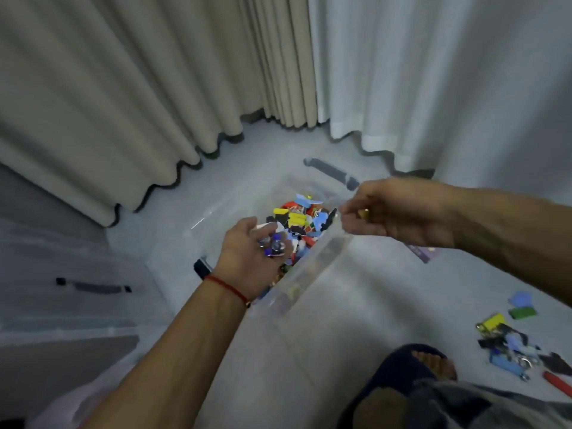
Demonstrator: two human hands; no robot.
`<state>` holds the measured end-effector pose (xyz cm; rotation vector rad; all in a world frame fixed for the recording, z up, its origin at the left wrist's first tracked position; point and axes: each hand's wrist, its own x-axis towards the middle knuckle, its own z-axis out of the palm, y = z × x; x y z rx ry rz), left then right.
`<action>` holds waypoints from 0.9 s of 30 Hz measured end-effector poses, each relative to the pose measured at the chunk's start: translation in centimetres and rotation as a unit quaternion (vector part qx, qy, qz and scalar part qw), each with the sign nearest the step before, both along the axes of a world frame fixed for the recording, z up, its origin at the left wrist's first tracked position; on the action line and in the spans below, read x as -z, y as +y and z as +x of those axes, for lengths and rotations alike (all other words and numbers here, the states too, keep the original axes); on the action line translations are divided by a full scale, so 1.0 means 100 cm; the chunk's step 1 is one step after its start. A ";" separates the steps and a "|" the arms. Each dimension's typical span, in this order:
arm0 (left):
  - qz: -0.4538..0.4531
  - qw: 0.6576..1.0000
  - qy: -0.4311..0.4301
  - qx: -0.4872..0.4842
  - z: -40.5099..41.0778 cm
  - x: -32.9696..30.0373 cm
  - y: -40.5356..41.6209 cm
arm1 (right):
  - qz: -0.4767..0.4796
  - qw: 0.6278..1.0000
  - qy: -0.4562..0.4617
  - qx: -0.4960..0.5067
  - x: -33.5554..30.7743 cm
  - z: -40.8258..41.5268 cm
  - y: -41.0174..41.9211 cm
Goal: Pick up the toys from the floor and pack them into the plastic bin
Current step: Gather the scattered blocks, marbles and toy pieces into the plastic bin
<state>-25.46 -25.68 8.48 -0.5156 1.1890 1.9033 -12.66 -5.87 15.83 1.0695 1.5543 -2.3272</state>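
So I'm looking down at a pale grey floor [356,305] in a corner, with beige curtains [123,88] on the left and white ones [448,72] on the right, both hanging down to the floor. At the left edge there's a second clear container or lid [62,274] with a dark latch, too blurry to say more.

The clear plastic bin [309,274] sits on the floor right in the middle, a grey handle on its far end and a dark clip on the near end by my left wrist. It's already got a heap of colourful toy pieces in the bin [297,218] — yellow, red, blue, black, white bits all jumbled together.

My left hand [247,255] is over the bin, palm up, fingers curled around a small clump of blue and white pieces; there's a red string bracelet [227,287] on that wrist. My right hand [399,212] is at the bin's right rim, fingers curled in, pinching something small and yellowish — can't tell what it is, it's too blurred.

Off to the right on the floor, well apart from the bin, there's the leftover toy pile [513,345]: yellow, green, blue and black pieces plus a red stick-like one at the edge. Bottom of the view, my foot in a dark slipper [414,366].
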 end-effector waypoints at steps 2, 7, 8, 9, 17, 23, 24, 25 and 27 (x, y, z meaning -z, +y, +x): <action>-0.043 0.999 0.012 -0.007 -0.021 -0.011 -0.016 | 0.031 0.999 -0.001 -0.026 -0.005 -0.034 -0.024; -0.092 0.995 0.040 0.009 -0.025 -0.033 -0.010 | 0.148 0.985 -0.041 -0.081 -0.013 -0.030 -0.023; -0.096 0.993 0.055 0.027 -0.019 -0.034 -0.003 | 0.170 0.981 -0.045 -0.082 -0.013 -0.013 -0.011; -0.099 0.991 0.078 0.055 -0.008 -0.034 0.005 | 0.191 0.977 -0.050 -0.078 -0.012 0.009 0.003; -0.089 0.901 0.153 0.395 0.133 0.031 0.123 | 0.309 0.907 -0.286 0.007 0.064 0.268 0.109; -0.161 0.785 0.204 0.563 0.224 0.124 0.181 | 0.307 0.842 -0.443 -0.007 0.198 0.403 0.102; -0.169 0.770 0.215 0.577 0.233 0.139 0.190 | 0.323 0.832 -0.451 -0.024 0.220 0.410 0.098; -0.178 0.760 0.226 0.583 0.241 0.152 0.198 | 0.341 0.823 -0.453 -0.036 0.242 0.414 0.096; -0.196 0.745 0.249 0.587 0.255 0.174 0.214 | 0.359 0.815 -0.454 -0.020 0.281 0.413 0.096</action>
